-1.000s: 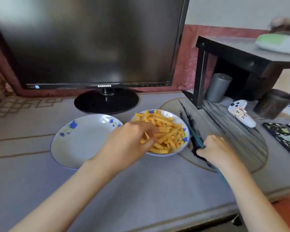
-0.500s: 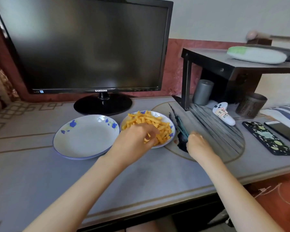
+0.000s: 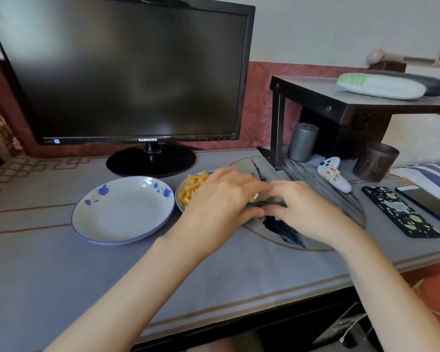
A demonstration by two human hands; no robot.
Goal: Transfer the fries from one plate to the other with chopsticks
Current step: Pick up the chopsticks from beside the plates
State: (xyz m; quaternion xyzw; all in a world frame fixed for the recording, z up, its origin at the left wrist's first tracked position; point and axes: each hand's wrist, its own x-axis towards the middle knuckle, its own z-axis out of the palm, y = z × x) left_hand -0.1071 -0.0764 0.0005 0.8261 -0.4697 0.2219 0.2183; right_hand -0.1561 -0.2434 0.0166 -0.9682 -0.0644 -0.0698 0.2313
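Observation:
An empty white plate with blue flowers (image 3: pixel 122 212) lies on the grey table. To its right, a matching plate (image 3: pixel 179 199) holds yellow fries (image 3: pixel 192 190) and is mostly covered by my left hand (image 3: pixel 219 201). My right hand (image 3: pixel 306 212) holds dark teal chopsticks (image 3: pixel 267 204) level, just right of the fries plate. The fingers of my left hand close on the chopsticks' left end, so both hands meet over the plate's right edge. Motion blurs both hands.
A black monitor (image 3: pixel 127 72) stands behind the plates. A black shelf (image 3: pixel 341 102) is at the right, with a grey cylinder (image 3: pixel 302 141), a white controller (image 3: pixel 334 175) and a mesh cup (image 3: pixel 375 161) below it. Two phones (image 3: pixel 399 212) lie at the right.
My right hand has lifted the chopsticks off the round mat and carried them left. My left hand has left the fries and moved right to meet the chopsticks.

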